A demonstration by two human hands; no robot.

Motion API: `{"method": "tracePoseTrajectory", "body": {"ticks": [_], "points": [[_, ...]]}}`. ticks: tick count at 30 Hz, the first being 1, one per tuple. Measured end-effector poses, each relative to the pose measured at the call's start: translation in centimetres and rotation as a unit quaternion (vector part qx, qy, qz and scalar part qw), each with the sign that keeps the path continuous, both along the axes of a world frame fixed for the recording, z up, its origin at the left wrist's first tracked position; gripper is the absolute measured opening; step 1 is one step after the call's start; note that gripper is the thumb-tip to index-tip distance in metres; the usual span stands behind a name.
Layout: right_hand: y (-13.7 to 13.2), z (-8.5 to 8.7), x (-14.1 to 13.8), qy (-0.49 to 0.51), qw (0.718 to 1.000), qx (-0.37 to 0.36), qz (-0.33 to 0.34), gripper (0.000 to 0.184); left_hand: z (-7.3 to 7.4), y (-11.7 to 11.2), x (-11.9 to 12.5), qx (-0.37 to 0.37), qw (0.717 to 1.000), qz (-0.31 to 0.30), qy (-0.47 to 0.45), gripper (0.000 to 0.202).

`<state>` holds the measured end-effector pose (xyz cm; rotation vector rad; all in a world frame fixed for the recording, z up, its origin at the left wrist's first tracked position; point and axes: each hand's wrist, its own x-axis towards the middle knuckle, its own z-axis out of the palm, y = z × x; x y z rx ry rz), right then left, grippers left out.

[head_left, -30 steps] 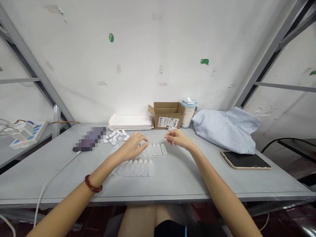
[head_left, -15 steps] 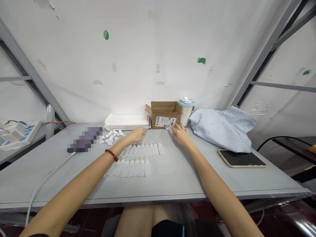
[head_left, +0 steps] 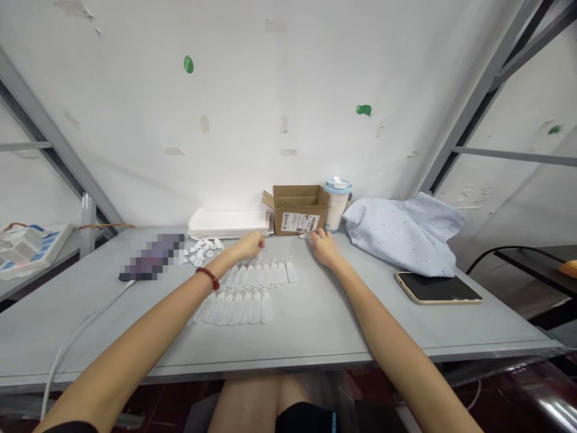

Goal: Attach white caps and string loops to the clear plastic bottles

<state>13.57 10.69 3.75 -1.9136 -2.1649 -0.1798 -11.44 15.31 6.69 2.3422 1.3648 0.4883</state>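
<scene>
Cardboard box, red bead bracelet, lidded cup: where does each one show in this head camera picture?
Cardboard box [head_left: 297,223], head view, on the white label on its front.
Red bead bracelet [head_left: 208,278], head view, on the beads across the wrist.
Lidded cup [head_left: 336,204], head view, on its white body.

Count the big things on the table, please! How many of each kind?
Cardboard box: 1
White tray stack: 1
Lidded cup: 1
Light blue cloth: 1
Gold-edged phone: 1
Blurred item: 1
Rows of clear plastic sleeves: 2
Total: 8

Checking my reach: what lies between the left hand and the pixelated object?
Small white plastic pieces lie scattered on the grey table between the left hand and the pixelated object, seen in the head view.
</scene>
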Motion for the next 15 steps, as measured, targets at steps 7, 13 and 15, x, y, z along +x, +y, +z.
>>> {"method": "tracePoseTrajectory", "body": {"ticks": [7,13,15], "points": [[0.4,0.0,-0.3,0.026,1.000,0.016,-0.006,0.035,0.9,-0.6,0.7,0.026,0.999,0.034,-0.002,0.028],[0.4,0.2,-0.3,0.032,0.999,0.000,0.007,0.029,2.7,-3.2,1.2,0.055,0.990,0.090,-0.097,0.033],[0.4,0.1,-0.3,0.037,0.999,0.002,0.008,0.027,2.9,-4.4,1.3,0.056,0.975,0.116,-0.182,0.030]]}}
